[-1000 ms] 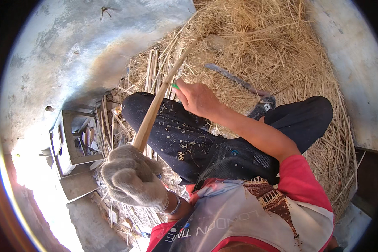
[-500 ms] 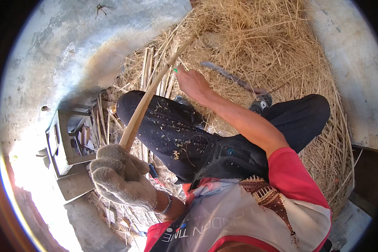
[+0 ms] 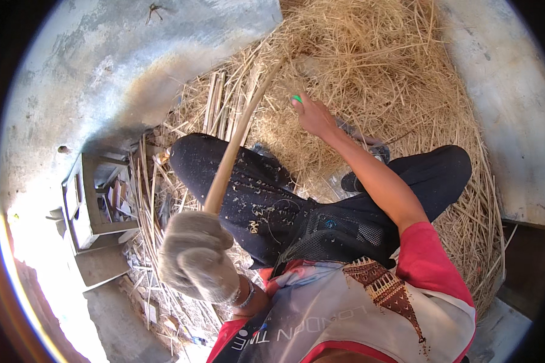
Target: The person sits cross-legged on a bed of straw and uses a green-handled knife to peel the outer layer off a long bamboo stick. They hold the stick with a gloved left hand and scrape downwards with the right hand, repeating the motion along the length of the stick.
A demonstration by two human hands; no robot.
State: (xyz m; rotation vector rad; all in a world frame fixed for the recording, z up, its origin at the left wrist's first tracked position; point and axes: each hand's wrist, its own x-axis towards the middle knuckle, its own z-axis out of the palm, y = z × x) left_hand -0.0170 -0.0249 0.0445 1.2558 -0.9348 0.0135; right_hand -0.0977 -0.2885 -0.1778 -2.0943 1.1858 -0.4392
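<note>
While the gloved left hand (image 3: 195, 261) is clamped around the lower end of a long bamboo strip (image 3: 236, 142), the bare right hand (image 3: 312, 115) rests fingers-together on the straw pile (image 3: 369, 66) beyond the knees, holding nothing that can be seen. From the glove the strip's long axis runs up and slightly right, over the dark trouser leg (image 3: 248, 187) (flecked with shavings) into the straw. Open concrete floor (image 3: 91, 66) lies up-left; a small wooden stool (image 3: 88, 202) stands just left.
</note>
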